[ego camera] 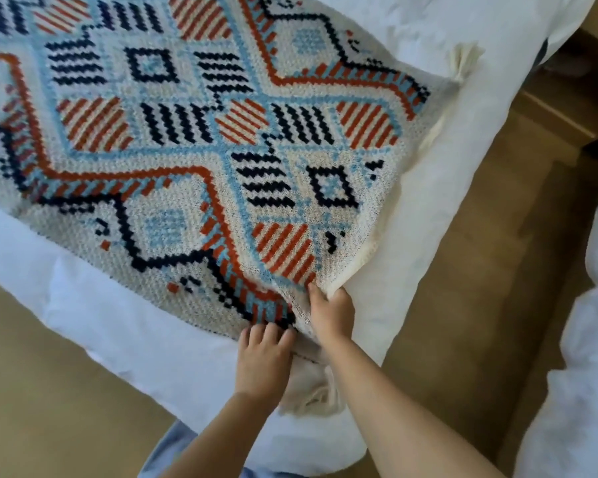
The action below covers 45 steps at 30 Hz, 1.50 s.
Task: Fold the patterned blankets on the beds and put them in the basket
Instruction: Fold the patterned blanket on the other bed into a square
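Biggest risk I can see from where I'm standing: both hands are bunched at one corner, so if that corner gets pulled up alone, the rest of the cream knitted blanket with the orange, navy and light-blue diamond pattern [194, 139] will probably drag crooked across the white-sheeted bed [118, 339] and the fold comes out lopsided. The tassel at the far corner [463, 60] could snag too.

Right hand [332, 313] is curled shut, pinching the blanket's near corner edge. Left hand [265, 360] sits just beside it, fingers bent onto the cloth; can't tell if it's really gripping. The blanket lies spread flat on the bed, stretching away from the hands. No basket in sight.
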Each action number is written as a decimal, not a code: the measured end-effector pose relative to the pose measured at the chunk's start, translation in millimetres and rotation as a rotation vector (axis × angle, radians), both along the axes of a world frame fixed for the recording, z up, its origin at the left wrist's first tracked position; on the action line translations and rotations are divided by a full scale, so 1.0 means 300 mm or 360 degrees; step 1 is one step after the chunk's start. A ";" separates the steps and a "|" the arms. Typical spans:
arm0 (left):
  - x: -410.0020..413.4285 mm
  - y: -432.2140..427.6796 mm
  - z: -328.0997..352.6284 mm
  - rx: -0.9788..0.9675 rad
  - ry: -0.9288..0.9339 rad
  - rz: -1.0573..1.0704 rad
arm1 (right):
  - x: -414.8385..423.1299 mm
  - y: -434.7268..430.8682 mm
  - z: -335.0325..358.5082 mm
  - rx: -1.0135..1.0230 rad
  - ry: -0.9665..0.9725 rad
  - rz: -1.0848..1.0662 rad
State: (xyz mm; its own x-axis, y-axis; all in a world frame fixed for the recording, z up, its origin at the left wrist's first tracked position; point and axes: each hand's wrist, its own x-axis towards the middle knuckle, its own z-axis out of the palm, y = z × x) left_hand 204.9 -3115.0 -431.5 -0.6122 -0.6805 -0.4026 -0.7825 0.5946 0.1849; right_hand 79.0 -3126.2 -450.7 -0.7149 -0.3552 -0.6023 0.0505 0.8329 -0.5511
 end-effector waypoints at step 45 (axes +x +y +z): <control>0.538 -0.702 0.391 0.0438 0.0314 0.1080 | 0.319 -0.685 0.480 -0.0435 -0.0090 0.0014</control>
